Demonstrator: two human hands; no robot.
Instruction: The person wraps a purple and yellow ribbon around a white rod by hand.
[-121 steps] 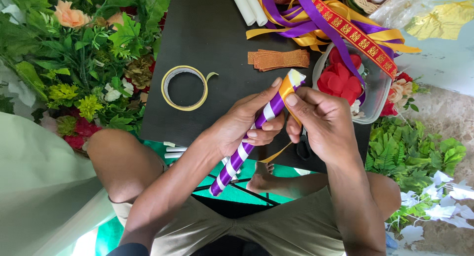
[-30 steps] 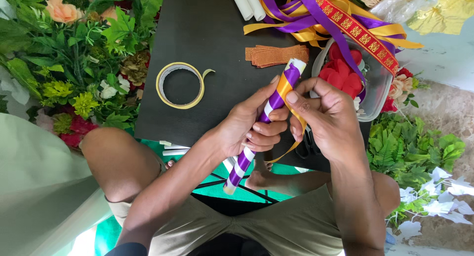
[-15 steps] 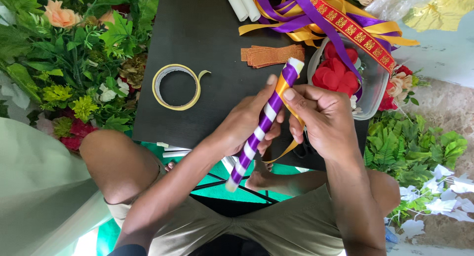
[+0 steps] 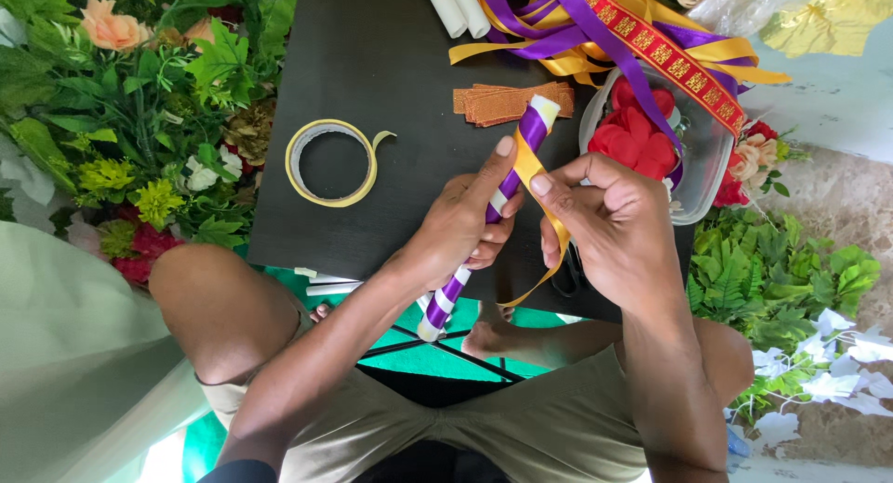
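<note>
From the head camera we see our left hand [image 4: 460, 232] closed around a white stick [image 4: 484, 227] spiral-wrapped in purple ribbon, held tilted above the black worktop [image 4: 372, 73]. Our right hand [image 4: 609, 232] pinches a yellow ribbon [image 4: 544, 204] against it. The stick looks light and stiff, best gripped mid-length; the satin ribbon seems thin, soft and slippery. A tape roll [image 4: 332, 163] lies nearby.
</note>
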